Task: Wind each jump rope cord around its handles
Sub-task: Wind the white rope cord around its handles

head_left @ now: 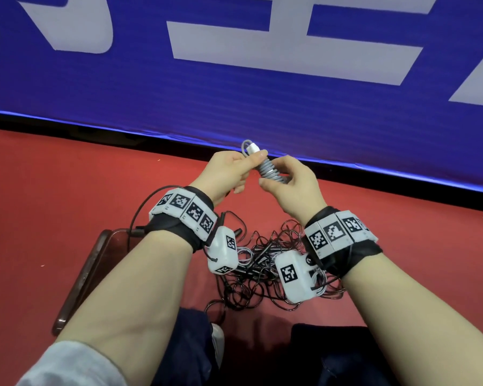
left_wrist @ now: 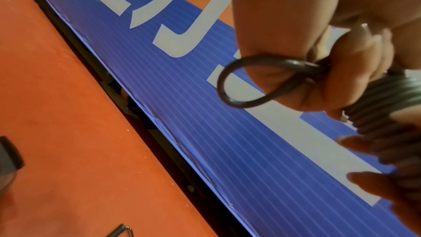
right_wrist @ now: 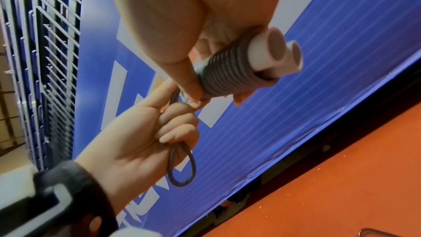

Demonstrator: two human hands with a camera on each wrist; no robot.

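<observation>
Head view: both hands raised over the red floor [head_left: 67, 190], in front of a blue banner [head_left: 234, 101] with white characters. Between them, a grey jump rope [head_left: 271, 169], its cord coiled tightly around the two white handles held side by side.

Right wrist view only: the two round white handle ends [right_wrist: 280, 51] show, projecting past the coils at 2 o'clock. The right hand [right_wrist: 182, 24] grips the coiled bundle, thumb pressed along the grey turns. The left hand [right_wrist: 141, 136] sits at 7 o'clock from the bundle, fingers [right_wrist: 180, 132] curled round the cord, a free loop [right_wrist: 182, 165] hanging out below the fist. A metal grid fence [right_wrist: 45, 60] stands at 9 o'clock.

Left wrist view: the same loop is seen close and dark, emerging from the pinch of the left thumb and forefinger; coils at 3 o'clock, partly cut off by the frame edge. Fingertips of the right hand [left_wrist: 369, 179] wrap the lower coils; blurred.

Head view only: a tangled pile of dark ropes [head_left: 265, 274] lies on the floor at 6 o'clock from the hands, partly hidden by the wrist cameras; count cannot be made out. A brown board-like object [head_left: 81, 280] lies at 8 o'clock, half covered by the left forearm.

Whether the cord's end is tucked in: cannot tell.
</observation>
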